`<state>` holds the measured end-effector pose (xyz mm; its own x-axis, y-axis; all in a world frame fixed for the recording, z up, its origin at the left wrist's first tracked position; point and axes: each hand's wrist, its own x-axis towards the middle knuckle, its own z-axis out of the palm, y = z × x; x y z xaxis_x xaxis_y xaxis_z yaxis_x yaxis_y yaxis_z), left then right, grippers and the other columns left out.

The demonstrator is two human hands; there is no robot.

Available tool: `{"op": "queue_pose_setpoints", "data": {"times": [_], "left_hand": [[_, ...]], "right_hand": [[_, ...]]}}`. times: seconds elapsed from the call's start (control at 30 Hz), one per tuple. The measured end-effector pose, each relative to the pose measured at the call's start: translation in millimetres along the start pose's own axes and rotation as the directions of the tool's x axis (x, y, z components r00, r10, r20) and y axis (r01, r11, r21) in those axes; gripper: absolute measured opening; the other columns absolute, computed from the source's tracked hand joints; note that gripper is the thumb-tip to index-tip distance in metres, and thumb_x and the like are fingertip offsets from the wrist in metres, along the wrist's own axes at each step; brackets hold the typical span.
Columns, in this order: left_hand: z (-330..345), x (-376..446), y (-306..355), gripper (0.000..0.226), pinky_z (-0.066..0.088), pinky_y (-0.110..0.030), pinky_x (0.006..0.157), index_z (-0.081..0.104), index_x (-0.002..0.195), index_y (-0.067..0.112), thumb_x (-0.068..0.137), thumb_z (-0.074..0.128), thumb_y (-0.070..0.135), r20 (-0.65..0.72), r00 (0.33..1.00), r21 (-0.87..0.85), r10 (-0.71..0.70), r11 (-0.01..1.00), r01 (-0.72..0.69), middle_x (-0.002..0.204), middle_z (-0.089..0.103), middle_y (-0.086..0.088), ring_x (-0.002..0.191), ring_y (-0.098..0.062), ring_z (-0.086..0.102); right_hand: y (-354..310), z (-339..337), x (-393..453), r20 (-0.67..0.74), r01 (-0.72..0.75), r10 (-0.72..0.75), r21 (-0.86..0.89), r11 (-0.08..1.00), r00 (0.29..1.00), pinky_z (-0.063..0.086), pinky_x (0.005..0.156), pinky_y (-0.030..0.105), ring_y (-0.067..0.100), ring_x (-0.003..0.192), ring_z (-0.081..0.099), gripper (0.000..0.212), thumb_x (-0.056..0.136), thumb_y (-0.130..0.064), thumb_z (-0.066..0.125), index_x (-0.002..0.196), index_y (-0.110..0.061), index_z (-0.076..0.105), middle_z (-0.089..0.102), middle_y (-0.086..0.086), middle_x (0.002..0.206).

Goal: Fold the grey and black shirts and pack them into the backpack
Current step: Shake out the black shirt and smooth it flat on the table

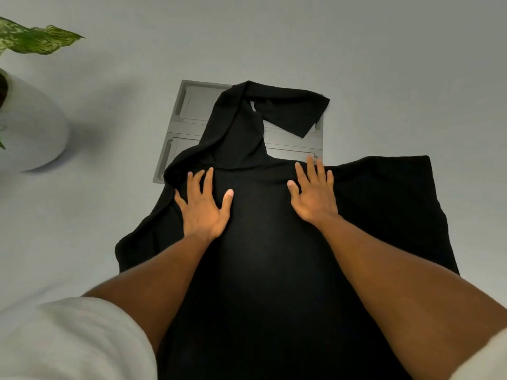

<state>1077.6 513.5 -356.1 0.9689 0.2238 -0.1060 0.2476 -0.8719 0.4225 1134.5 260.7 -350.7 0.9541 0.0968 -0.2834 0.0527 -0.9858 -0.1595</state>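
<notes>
Both hands lie flat on the black shirt (260, 256), fingers straight and spread. The left hand (204, 204) presses near the far left part of the body panel; the right hand (312, 193) presses level with it on the right, its fingertips just reaching the cloth's far edge. Neither pinches anything — this looks like smoothing and pinning, so the fabric stays put and flat before a fold is made.

The shirt lies on the pale table (384, 64), its long axis running from the person's body straight away toward the far side. A narrower part of it stretches farther away and doubles over to the right, across a grey metal panel (192, 111) set into the table. A wide flap spreads to the right — whether sleeve or body I cannot tell.

I'd judge the folding barely begun. No grey shirt or backpack shows.

At far left stands a white pot (30, 127) with a variegated leaf (35, 37). Pale sleeves (68, 338) cover the upper arms.
</notes>
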Motion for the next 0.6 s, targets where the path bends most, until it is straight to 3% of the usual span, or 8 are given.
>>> {"op": "queue_pose_setpoints", "data": {"times": [0.13,0.23,0.3,0.4,0.6], "left_hand": [[-8,13,-7,0.082,-0.003,-0.057,0.122,0.014,0.160,0.024,0.096,0.044,0.065,-0.010,0.998,-0.029,-0.060,0.998,0.060,0.161,0.018,-0.007,0.155,-0.026,0.003],[-15,11,-5,0.082,-0.001,-0.060,0.123,0.015,0.159,0.021,0.095,0.049,0.061,-0.045,0.978,-0.062,-0.202,0.978,0.199,0.162,0.013,-0.014,0.154,-0.032,0.003],[-11,-1,7,0.072,-0.004,-0.062,0.121,0.024,0.156,0.017,0.098,0.050,0.051,-0.108,0.992,0.015,-0.070,0.997,0.073,0.160,0.021,-0.014,0.155,-0.029,0.004],[13,-23,47,0.062,0.002,-0.059,0.123,0.034,0.153,0.016,0.100,0.046,0.045,-0.059,0.965,0.069,0.257,0.965,-0.253,0.156,0.034,-0.009,0.155,-0.024,0.011],[57,-41,132,0.068,0.003,-0.052,0.126,0.013,0.161,0.015,0.105,0.036,0.048,0.153,0.919,-0.053,0.364,0.931,-0.360,0.166,0.017,-0.004,0.156,-0.019,-0.002]], "right_hand": [[11,-13,18,0.101,0.023,-0.019,-0.038,0.999,0.995,-0.006,0.122,0.050,0.026,0.150,-0.019,0.062,0.104,-0.051,0.016,0.159,-0.025,0.001,-0.017,0.006,0.164],[20,-19,14,-0.067,-0.048,0.048,0.001,0.999,0.997,0.000,0.123,0.051,0.026,0.152,-0.008,0.065,0.104,-0.050,0.022,0.158,-0.015,0.013,-0.003,0.009,0.166],[27,-20,-1,-0.232,-0.136,0.137,0.020,0.991,0.963,0.006,0.123,0.051,0.026,0.153,0.002,0.063,0.104,-0.047,0.024,0.155,-0.011,0.023,0.009,0.010,0.165],[37,-11,-22,-0.284,-0.229,0.237,0.058,0.972,0.929,0.008,0.123,0.052,0.025,0.152,0.006,0.058,0.105,-0.041,0.023,0.154,-0.009,0.026,0.014,0.010,0.164],[83,-5,-38,-0.187,-0.411,0.433,0.146,0.900,0.882,0.005,0.123,0.050,0.024,0.153,0.001,0.059,0.105,-0.037,0.023,0.156,-0.009,0.017,0.008,0.010,0.165]]}}
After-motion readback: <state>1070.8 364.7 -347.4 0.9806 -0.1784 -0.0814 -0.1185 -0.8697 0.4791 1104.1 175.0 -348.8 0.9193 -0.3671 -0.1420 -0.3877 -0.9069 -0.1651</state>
